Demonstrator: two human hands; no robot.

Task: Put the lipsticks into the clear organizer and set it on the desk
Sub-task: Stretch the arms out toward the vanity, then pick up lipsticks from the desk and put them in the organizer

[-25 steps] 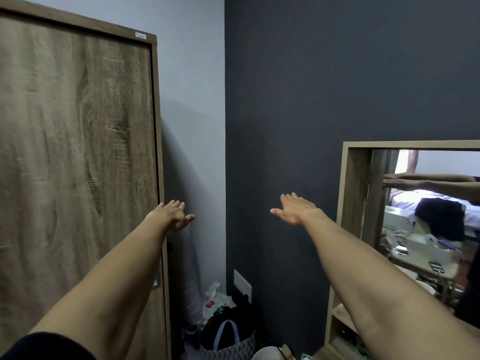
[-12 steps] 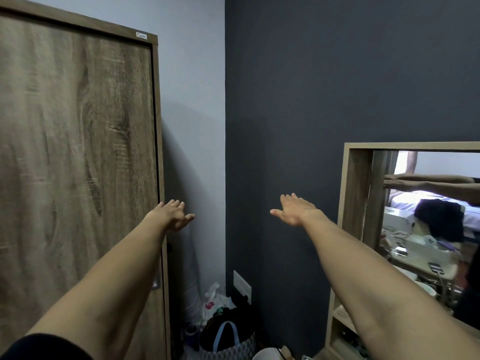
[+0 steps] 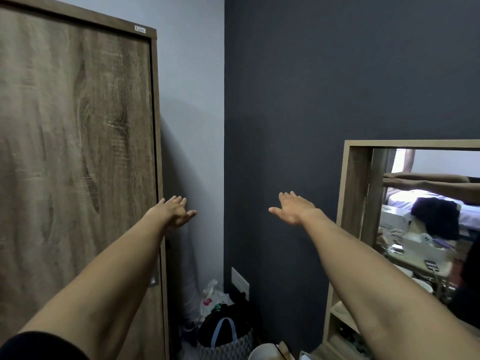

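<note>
No lipsticks and no clear organizer can be seen. The left hand (image 3: 174,213) and the right hand (image 3: 293,209) are stretched forward with fingers spread, holding nothing. On the floor in the corner a woven basket (image 3: 225,344) holds a dark bag (image 3: 223,322) with a blue handle. A white plastic bag (image 3: 213,294) lies behind it.

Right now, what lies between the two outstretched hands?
Nothing held: between the left hand and right hand, the head view shows only the wall corner behind.
</note>
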